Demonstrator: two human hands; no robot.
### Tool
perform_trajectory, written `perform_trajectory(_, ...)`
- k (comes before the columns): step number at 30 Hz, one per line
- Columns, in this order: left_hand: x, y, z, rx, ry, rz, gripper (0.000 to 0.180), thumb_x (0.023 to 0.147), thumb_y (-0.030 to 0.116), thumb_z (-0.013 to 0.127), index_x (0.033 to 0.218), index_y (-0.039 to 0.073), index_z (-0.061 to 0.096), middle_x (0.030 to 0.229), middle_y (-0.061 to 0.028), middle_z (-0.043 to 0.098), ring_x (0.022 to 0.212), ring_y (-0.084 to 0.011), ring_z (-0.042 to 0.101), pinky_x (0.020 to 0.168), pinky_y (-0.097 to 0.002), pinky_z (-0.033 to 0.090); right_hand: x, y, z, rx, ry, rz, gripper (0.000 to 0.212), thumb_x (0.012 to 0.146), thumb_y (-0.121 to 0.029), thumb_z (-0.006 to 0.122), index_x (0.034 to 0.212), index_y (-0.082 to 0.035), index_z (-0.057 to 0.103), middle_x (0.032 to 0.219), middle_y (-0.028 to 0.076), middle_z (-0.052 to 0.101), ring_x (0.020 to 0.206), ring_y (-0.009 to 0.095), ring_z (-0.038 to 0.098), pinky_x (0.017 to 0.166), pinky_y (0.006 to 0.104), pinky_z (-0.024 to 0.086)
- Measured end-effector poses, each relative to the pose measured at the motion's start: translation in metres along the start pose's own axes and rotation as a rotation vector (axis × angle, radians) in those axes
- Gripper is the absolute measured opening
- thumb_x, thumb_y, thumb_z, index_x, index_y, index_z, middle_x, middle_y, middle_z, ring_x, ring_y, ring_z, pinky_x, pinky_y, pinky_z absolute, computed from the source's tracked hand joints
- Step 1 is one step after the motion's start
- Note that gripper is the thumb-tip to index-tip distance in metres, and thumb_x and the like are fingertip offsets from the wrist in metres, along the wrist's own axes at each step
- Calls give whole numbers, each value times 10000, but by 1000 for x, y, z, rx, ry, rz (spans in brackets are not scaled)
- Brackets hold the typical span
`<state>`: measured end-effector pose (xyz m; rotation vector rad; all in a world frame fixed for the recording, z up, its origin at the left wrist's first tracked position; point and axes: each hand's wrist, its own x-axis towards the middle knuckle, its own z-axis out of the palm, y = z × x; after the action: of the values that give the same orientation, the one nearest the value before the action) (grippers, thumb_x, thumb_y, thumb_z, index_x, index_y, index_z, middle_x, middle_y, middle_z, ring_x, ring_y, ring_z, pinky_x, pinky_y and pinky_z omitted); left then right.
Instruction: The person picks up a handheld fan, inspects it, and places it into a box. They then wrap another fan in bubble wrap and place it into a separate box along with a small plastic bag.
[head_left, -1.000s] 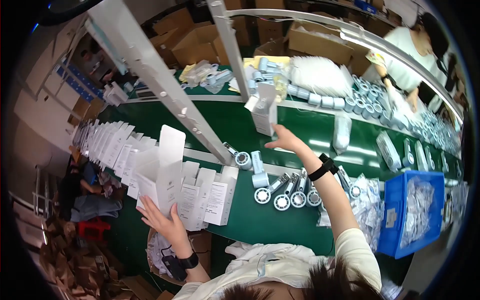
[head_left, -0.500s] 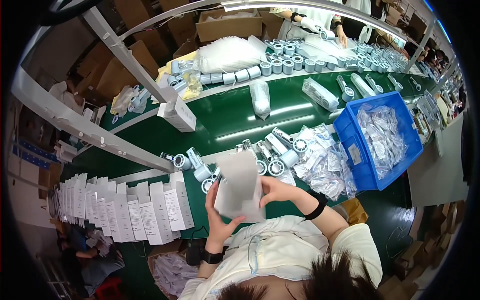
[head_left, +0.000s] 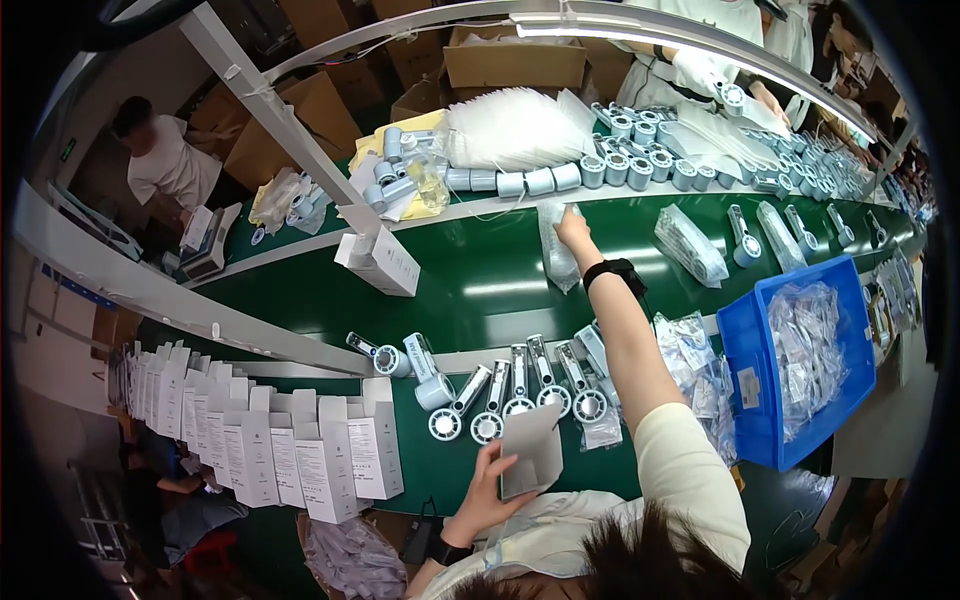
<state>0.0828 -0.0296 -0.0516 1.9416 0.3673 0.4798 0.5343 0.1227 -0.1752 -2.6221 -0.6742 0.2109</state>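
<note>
My left hand [head_left: 487,492] is closed around a small white carton [head_left: 541,468] with its flap up, close to my body. Stretched out across the green bench, my right hand [head_left: 574,232] grips the upper end of a bubble-wrapped package [head_left: 556,258]. Its fingertips are partly hidden. Between my arms and the bench's middle rail lies a row of light blue-grey handheld fans [head_left: 492,400] with round grilled heads. To their right is a pile of clear plastic packets [head_left: 690,350].
A blue bin [head_left: 752,385] full of packets stands at the right. White cartons [head_left: 310,460] stand in rows at the left. Another carton [head_left: 385,265] sits by the metal post [head_left: 270,120]. A second wrapped package [head_left: 690,245] lies farther right. Across the bench, a person handles fans.
My right hand has left the white carton and reached forward to the bubble-wrapped package. The left hand keeps the carton, now lower and closer to me. The view has shifted.
</note>
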Motion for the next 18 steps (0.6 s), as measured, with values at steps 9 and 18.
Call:
perform_trajectory(9, 12, -5, 5, 39, -147, -36, 652, 647, 117, 742, 1196, 145, 391, 1248, -183, 325, 1147, -361, 375, 910, -413, 377, -18, -42, 16, 152, -287, 119, 794, 560, -212, 747, 1225, -66, 338, 1146, 238, 490, 1037, 357, 503, 876, 462, 404)
perform_trajectory(18, 36, -3, 13, 24, 40, 29, 673, 596, 137, 778, 1143, 132, 385, 1210, -178, 363, 1093, -360, 424, 884, -417, 382, -132, 14, -155, 1767, -280, 61, 732, 684, 11, 613, 1292, -89, 218, 1148, 167, 471, 994, 282, 521, 800, 428, 469)
